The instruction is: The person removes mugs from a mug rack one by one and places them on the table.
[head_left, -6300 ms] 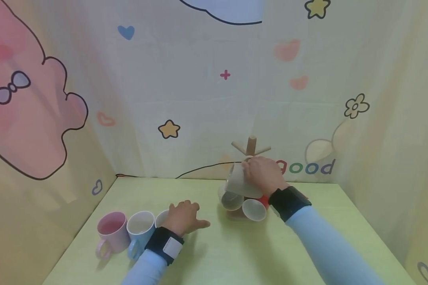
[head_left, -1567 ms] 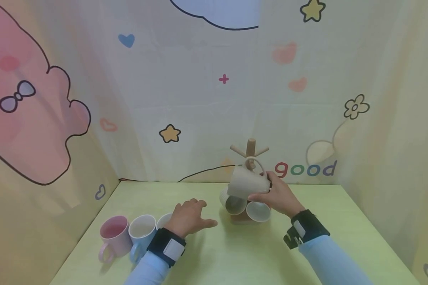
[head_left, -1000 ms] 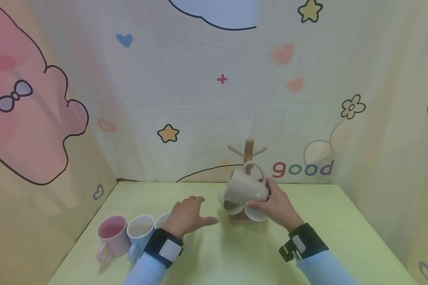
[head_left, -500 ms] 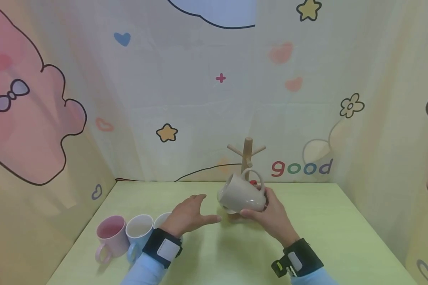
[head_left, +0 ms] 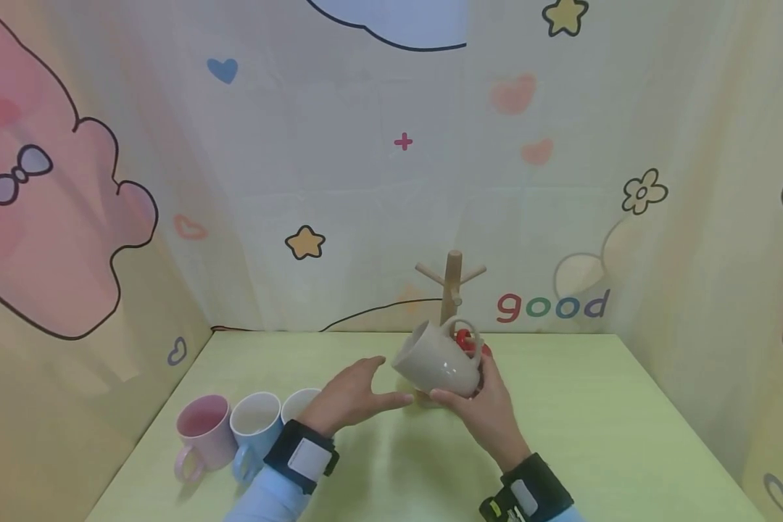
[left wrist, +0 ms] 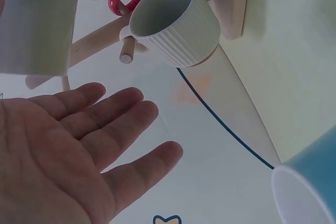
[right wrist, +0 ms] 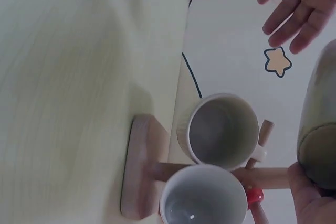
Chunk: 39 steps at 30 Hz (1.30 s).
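My right hand [head_left: 489, 413] grips an off-white mug [head_left: 438, 362] near its base. The mug is tilted, its mouth pointing up and left and its handle on top, in front of the wooden mug tree [head_left: 452, 283]. Beside the mug's mouth my left hand [head_left: 346, 395] is held with fingers extended; in the left wrist view a gap shows between its fingers and the mug. On the tree's lower pegs hang a ribbed white mug [left wrist: 176, 30] and a red mug with a pale inside [right wrist: 205, 198]. In the head view the held mug mostly covers them.
Left of my left hand stand a pink mug [head_left: 205, 435], a light blue mug [head_left: 256, 428] and a third mug [head_left: 298, 402] partly behind that hand. A printed curtain [head_left: 365, 181] borders the pale green table [head_left: 574, 420] at the back and sides.
The off-white mug has come away from the tree and moved down and slightly left. My right hand has shifted from its handle area to its base. My left hand has edged right.
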Each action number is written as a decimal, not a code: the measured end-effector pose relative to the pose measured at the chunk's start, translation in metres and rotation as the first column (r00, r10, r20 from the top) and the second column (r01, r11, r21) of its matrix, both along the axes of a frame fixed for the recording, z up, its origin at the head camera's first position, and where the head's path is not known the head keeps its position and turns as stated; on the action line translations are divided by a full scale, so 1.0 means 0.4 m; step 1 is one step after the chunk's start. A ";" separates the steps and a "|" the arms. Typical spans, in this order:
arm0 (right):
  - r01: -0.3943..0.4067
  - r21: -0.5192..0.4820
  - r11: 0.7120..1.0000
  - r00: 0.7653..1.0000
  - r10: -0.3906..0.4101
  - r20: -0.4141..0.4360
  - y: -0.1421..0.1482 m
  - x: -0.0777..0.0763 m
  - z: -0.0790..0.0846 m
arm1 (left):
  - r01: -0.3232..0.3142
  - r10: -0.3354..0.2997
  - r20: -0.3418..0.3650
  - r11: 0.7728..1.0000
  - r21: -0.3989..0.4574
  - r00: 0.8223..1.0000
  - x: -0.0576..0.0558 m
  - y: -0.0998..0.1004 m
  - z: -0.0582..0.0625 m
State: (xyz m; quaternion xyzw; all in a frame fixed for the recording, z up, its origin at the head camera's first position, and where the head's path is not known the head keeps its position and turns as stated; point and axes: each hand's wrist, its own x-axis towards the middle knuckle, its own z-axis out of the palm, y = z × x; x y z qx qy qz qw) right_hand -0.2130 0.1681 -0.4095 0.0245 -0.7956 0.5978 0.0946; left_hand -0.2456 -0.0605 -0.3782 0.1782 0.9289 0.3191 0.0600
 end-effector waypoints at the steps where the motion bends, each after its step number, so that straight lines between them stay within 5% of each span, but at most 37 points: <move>1: 0.004 -0.020 1.000 1.000 -0.004 -0.002 -0.004 0.002 0.000 | 0.001 -0.001 0.003 1.000 0.010 1.000 0.000 0.000 0.000; 14: -0.005 -0.283 0.959 0.998 0.022 0.059 -0.055 0.011 -0.011 | 0.026 -0.029 0.021 0.992 0.122 0.999 -0.003 0.005 0.006; 29: -0.048 -0.314 0.948 0.995 0.073 0.069 -0.082 0.018 -0.037 | 0.020 -0.033 0.033 0.939 0.344 0.999 -0.006 0.001 0.016; 39: -0.082 -0.323 0.943 0.988 0.118 0.095 -0.085 0.014 -0.066 | 0.016 -0.049 0.080 0.932 0.362 0.996 -0.009 0.001 0.013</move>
